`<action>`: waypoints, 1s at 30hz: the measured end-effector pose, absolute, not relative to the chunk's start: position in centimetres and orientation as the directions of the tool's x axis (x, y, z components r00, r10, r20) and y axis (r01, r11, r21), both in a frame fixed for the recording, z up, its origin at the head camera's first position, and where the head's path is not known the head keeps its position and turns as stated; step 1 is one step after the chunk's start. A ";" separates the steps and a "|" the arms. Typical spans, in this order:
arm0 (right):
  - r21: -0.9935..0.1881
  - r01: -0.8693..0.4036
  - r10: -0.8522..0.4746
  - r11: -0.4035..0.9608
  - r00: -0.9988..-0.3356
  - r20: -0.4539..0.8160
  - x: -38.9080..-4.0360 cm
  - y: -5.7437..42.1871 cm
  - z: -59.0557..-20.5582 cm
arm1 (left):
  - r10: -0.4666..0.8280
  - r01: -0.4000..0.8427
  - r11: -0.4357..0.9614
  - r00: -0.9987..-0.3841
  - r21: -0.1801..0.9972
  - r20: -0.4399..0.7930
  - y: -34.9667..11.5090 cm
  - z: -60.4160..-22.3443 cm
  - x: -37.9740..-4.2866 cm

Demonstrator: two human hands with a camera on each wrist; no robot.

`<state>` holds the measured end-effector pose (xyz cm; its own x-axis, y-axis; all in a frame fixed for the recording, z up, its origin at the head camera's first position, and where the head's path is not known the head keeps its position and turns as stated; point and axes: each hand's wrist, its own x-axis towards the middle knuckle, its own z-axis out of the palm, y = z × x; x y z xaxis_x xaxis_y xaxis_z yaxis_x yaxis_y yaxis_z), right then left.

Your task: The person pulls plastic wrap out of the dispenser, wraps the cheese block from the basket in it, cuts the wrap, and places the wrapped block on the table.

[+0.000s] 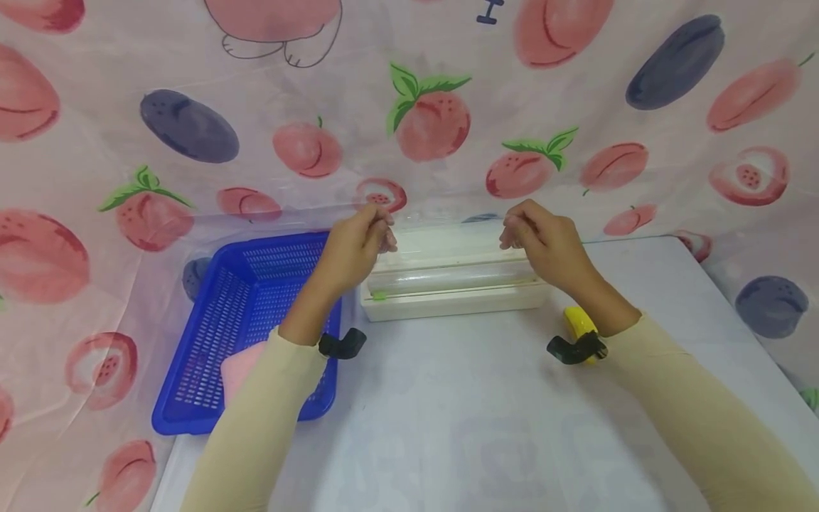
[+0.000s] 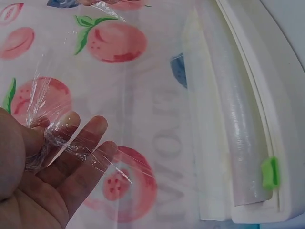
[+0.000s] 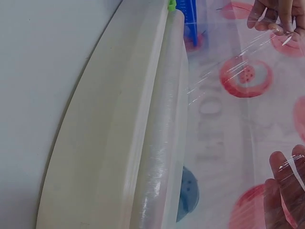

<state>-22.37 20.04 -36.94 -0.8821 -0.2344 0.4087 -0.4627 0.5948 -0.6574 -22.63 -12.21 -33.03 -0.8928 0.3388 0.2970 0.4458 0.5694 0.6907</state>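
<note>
A cream cling film dispenser (image 1: 454,307) lies lengthwise toward the back of the table, its lid raised. Inside it sits a roll of cling film (image 1: 448,279), and a green slide cutter (image 2: 270,172) is at the left end of its front rail. A clear sheet of cling film (image 1: 441,240) stretches up from the roll between both hands. My left hand (image 1: 360,245) pinches the bunched left corner between thumb and forefinger, its other fingers loosely spread. Above the dispenser's right end, my right hand (image 1: 544,238) pinches the sheet's other corner; its thumb is outside the right wrist view.
A blue plastic basket (image 1: 192,427) stands left of the dispenser with a pink item (image 1: 238,366) in it, partly hidden by my left sleeve. A yellow object (image 1: 578,321) lies under my right wrist. A peach-print curtain (image 1: 441,185) hangs behind the table.
</note>
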 end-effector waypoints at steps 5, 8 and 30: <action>-0.663 -0.460 -0.224 0.590 -0.883 0.413 -21.9 20.1 -36.3 | 0.335 0.454 0.574 -0.889 0.681 0.311 -12.2 -32.1 -22.1; -0.656 -0.471 -0.224 0.590 -0.876 0.428 -21.6 20.1 -35.8 | 0.331 0.457 0.574 -0.888 0.680 0.318 -12.2 -31.6 -21.9; -0.645 -0.471 -0.204 0.602 -0.872 0.446 -20.7 20.4 -33.9 | 0.363 0.530 0.565 -0.848 0.632 0.386 -11.8 -30.2 -20.9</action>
